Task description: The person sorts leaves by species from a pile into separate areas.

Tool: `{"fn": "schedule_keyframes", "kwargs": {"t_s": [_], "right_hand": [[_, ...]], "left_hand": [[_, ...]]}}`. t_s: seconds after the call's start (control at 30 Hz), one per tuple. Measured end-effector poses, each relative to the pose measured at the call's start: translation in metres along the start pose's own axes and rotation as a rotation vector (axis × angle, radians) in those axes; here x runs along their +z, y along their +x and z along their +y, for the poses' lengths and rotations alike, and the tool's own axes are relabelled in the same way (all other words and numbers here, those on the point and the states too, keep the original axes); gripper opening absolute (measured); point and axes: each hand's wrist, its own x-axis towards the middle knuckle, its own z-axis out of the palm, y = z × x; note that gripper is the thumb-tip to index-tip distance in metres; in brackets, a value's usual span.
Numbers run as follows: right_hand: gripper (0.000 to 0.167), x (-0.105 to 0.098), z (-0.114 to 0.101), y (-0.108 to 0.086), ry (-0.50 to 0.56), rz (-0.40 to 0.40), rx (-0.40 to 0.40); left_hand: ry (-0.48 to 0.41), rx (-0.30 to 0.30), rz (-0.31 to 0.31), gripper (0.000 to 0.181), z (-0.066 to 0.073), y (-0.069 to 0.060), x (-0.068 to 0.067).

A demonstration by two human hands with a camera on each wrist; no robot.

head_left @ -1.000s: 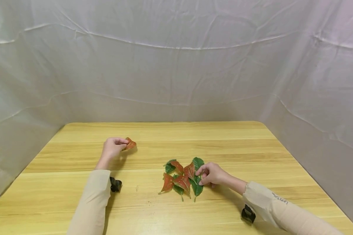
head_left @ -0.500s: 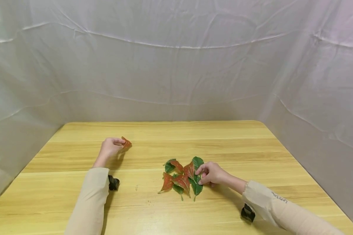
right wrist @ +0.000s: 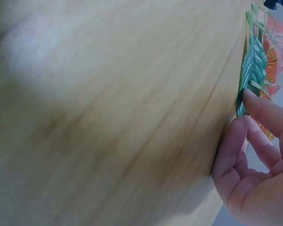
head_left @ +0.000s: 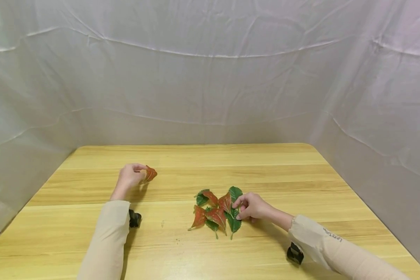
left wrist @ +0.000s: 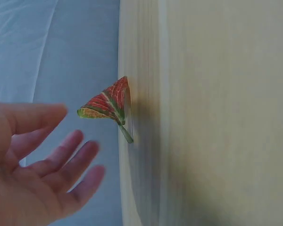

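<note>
A red leaf [head_left: 150, 174] with pale veins stands folded on the table, stem down. My left hand [head_left: 130, 175] is just left of it; the left wrist view shows relaxed, spread fingers with a small gap between them and the red leaf [left wrist: 106, 103]. Several red and green leaves lie overlapping near the table's middle, among them a red leaf [head_left: 217, 217]. My right hand [head_left: 253, 207] is at the right side of this group, thumb and curled fingers at the edge of a green leaf [right wrist: 254, 61], which it seems to pinch. Its fingertips partly cover that leaf.
The wooden table [head_left: 182, 256] has rounded far corners. Hanging grey-white cloth [head_left: 210, 85] surrounds its back and sides. A dark band mount [head_left: 134, 218] hangs at the left wrist, another dark mount [head_left: 295, 254] at the right wrist.
The left hand has drawn a little to the left with the red leaf, then let it go, and the leaf now stands apart from the fingers. The right hand has stayed in place.
</note>
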Motion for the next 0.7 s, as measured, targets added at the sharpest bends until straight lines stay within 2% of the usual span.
{"fn": "schedule_keyframes", "kwargs": {"t_s": [0.1,0.2,0.3,0.5,0.7], "right_hand": [[0.023,0.0,0.0,0.0,0.001,-0.002,-0.003],[0.024,0.0,0.0,0.0,0.001,-0.005,-0.004],[0.023,0.0,0.0,0.0,0.001,-0.005,-0.007],[0.023,-0.001,0.001,0.0,-0.009,-0.005,-0.016],[0.023,-0.001,0.001,0.0,-0.008,-0.008,-0.023]], "left_hand": [[-0.012,0.007,0.089,0.029,0.002,-0.002,0.001],[0.005,0.064,0.172,0.026,0.005,-0.002,0.002],[0.032,0.121,0.211,0.024,0.009,-0.003,0.003],[0.038,0.17,0.195,0.021,0.02,-0.005,0.004],[-0.002,0.193,0.125,0.019,0.031,-0.01,0.011]]}}
